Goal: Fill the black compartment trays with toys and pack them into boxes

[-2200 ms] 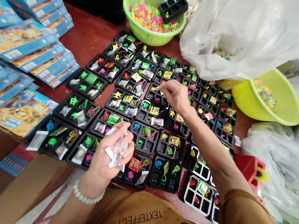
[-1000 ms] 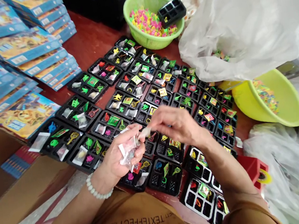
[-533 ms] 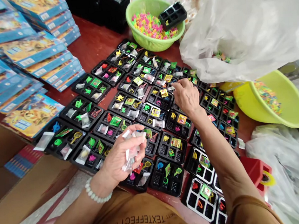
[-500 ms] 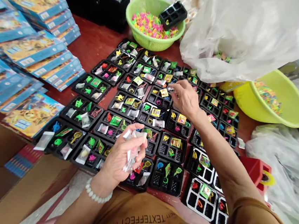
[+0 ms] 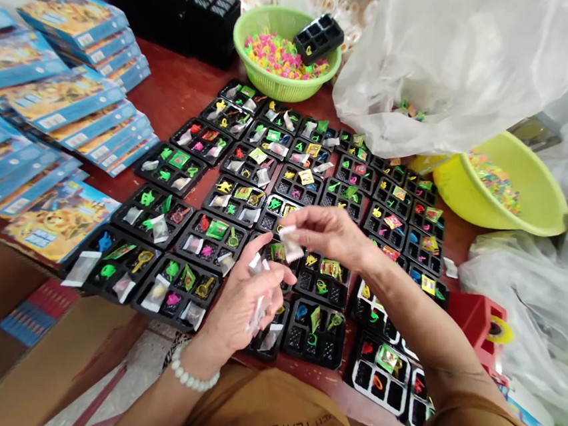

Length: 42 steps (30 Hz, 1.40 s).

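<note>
Drawn back toward the left hand (image 5: 233, 308), the right hand (image 5: 326, 236) pinches a small white sachet (image 5: 291, 242) above the black compartment trays (image 5: 329, 349), while the left hand's curled fingers hold several clear packets (image 5: 257, 315). Beyond the trays stands a light-green basin (image 5: 276, 88) of colourful trinkets (image 5: 273, 54); left of them, stacked blue-edged boxes (image 5: 91, 141); right of them, a tilted yellow basin (image 5: 538, 198).

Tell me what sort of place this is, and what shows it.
Most likely a toy-packing workspace: rows of black compartment trays partly filled with small plastic toys, a green basket of loose colourful plastic pieces, and stacks of blue-sided printed boxes.
</note>
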Each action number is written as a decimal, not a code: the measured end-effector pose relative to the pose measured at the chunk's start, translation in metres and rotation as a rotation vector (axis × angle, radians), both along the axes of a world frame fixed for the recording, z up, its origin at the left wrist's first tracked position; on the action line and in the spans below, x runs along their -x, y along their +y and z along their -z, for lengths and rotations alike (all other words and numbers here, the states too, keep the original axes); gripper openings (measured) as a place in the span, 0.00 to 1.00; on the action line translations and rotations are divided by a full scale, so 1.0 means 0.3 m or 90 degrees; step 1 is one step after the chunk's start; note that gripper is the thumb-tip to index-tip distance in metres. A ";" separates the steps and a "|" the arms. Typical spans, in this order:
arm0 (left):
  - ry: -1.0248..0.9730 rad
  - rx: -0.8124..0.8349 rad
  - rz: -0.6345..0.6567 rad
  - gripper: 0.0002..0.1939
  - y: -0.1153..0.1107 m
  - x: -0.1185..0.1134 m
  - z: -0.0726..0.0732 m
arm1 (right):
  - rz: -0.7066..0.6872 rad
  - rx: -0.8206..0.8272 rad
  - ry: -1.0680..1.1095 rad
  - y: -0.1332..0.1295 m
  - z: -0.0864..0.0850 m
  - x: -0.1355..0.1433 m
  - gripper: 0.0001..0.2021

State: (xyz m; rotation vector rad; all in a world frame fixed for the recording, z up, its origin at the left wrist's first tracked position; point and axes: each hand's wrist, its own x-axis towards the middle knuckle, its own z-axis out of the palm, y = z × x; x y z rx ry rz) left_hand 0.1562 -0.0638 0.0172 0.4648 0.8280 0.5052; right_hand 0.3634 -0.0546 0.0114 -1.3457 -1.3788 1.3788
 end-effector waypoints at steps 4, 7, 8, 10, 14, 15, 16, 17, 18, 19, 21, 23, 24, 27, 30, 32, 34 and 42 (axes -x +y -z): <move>-0.049 0.085 -0.027 0.22 0.026 0.025 0.013 | 0.198 -0.266 -0.355 0.140 0.057 -0.114 0.07; -0.106 0.145 -0.006 0.15 0.043 0.040 0.022 | 0.171 -0.370 -0.515 0.241 0.135 -0.166 0.09; -0.119 0.159 -0.003 0.14 0.048 0.043 0.024 | 0.143 -0.376 -0.545 0.266 0.163 -0.177 0.10; -0.135 0.172 -0.005 0.14 0.054 0.046 0.024 | 0.084 -0.366 -0.590 0.296 0.211 -0.190 0.12; -0.130 0.134 -0.006 0.19 0.056 0.046 0.017 | 0.001 -0.349 -0.644 0.271 0.227 -0.176 0.17; -0.119 0.120 -0.001 0.21 0.053 0.043 0.015 | -0.001 -0.356 -0.637 0.248 0.207 -0.158 0.18; -0.104 0.108 0.007 0.23 0.050 0.040 0.012 | -0.003 -0.366 -0.612 0.220 0.177 -0.134 0.18; -0.089 0.097 0.015 0.25 0.044 0.034 0.009 | -0.013 -0.374 -0.565 0.189 0.140 -0.104 0.17; -0.076 0.088 0.027 0.26 0.038 0.027 0.007 | -0.037 -0.380 -0.499 0.154 0.099 -0.069 0.14; -0.069 0.079 0.042 0.26 0.030 0.019 0.006 | -0.087 -0.372 -0.415 0.120 0.057 -0.033 0.11; -0.073 0.066 0.082 0.23 0.012 0.001 0.007 | -0.217 -0.334 -0.261 0.055 -0.015 0.035 0.09; -0.088 0.063 0.121 0.23 -0.007 -0.014 0.011 | -0.294 -0.282 -0.182 0.005 -0.061 0.075 0.09; -0.092 0.067 0.132 0.22 -0.014 -0.019 0.013 | -0.301 -0.255 -0.169 -0.012 -0.072 0.079 0.09; -0.098 0.087 0.125 0.22 -0.024 -0.017 0.022 | -0.196 -0.174 -0.159 -0.029 -0.070 0.031 0.11; -0.139 0.146 0.078 0.19 -0.013 0.001 0.031 | 0.074 -0.151 -0.243 0.001 -0.026 -0.078 0.09; -0.182 0.202 0.054 0.12 0.001 0.014 0.037 | 0.253 -0.162 -0.353 0.039 0.019 -0.152 0.07; -0.217 0.239 0.041 0.06 0.014 0.026 0.041 | 0.348 -0.164 -0.464 0.080 0.065 -0.208 0.08; -0.206 0.253 -0.038 0.18 0.020 0.039 0.020 | 0.327 -0.118 -0.669 0.139 0.163 -0.197 0.12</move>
